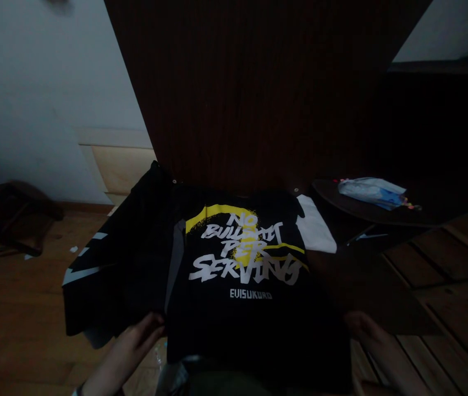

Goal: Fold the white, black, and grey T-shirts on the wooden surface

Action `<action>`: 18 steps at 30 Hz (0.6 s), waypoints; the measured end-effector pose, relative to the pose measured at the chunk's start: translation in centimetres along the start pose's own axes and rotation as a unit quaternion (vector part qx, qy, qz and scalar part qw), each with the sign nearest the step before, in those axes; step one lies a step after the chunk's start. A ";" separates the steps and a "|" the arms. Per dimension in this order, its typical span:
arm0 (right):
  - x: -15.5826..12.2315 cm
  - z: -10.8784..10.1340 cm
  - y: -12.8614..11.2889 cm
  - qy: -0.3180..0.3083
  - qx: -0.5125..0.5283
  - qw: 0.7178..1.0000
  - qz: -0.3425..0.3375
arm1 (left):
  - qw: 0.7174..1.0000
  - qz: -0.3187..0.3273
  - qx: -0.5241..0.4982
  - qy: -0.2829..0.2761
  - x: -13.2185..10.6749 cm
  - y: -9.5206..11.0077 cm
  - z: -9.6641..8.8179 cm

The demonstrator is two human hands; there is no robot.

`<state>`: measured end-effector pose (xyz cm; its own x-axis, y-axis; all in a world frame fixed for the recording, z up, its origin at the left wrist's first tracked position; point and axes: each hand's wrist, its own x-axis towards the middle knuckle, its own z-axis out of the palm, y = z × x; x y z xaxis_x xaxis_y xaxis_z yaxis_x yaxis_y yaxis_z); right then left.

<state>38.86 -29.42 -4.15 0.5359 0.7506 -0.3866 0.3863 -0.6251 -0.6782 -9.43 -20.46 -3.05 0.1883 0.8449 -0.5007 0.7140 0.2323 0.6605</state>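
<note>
A black T-shirt point(258, 324) lies spread out in front of me, with white lettering and a yellow print on its chest. My left hand point(145, 333) is closed at the shirt's left edge, fingers curled together on the cloth. At the opposite edge, my right hand point(365, 327) pinches the fabric; its fingertips are dim and partly lost in shadow. Other dark clothing point(122, 269) with white stripes hangs down beside the shirt on the left. A white piece of cloth point(316, 228) shows by the shirt's upper right side.
A tall dark wooden panel point(250, 99) rises behind the shirt. To the right, a packet in blue and white wrapping point(372, 192) rests on a dark rounded surface, near wooden slats point(456, 302). On the left are a low dark stool point(6, 220) and the wooden floor point(23, 308).
</note>
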 end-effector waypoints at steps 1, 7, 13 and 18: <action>0.8 -0.5 0.0 0.006 -0.017 1.000 -0.017 | 0.999 0.026 0.027 0.015 0.6 1.1 -1.5; 6.4 -2.6 -5.1 0.038 -0.051 0.989 -0.134 | 0.974 0.099 0.185 0.085 9.2 9.8 -8.7; 15.8 -0.4 -12.6 0.029 0.023 0.993 -0.113 | 0.954 -0.027 0.237 0.180 22.0 13.1 -9.8; 22.5 2.4 -15.4 0.054 0.115 0.992 -0.010 | 0.975 -0.039 0.108 0.191 26.4 12.8 -9.9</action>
<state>43.12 -2.37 -3.92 0.6120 0.7271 -0.3111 0.2223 -0.5357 -0.8146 -2.00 9.58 -2.20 -0.1078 0.9560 -0.2727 0.8491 0.2312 0.4749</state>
